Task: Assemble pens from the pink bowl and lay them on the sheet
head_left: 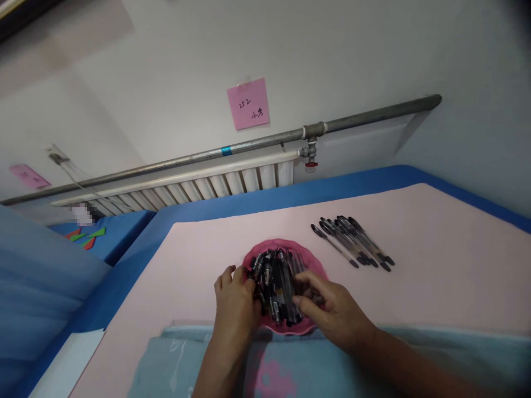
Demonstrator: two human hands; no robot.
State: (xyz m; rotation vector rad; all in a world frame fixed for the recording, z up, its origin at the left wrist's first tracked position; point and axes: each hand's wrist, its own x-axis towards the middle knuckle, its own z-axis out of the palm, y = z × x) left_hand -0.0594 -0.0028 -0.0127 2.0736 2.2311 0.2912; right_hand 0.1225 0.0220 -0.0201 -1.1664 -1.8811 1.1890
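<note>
A round pink plastic basket with a scalloped rim holds several dark, clear-barrelled pens, lying in a jumble. At its left edge is my left hand, its fingers bent over the rim and the thumb on the inner side by the pens. My right hand reaches in from the right, thumb and index finger apart over the pens. Its other fingers are curled and partly hidden inside the basket. To the right of the basket, several black-capped pens lie side by side on the pink tabletop.
The table has a blue border. A white sheet lies at the lower left, beside a blue curtain. Red and green flat pieces lie on a blue surface at left. A radiator and pipe run along the wall.
</note>
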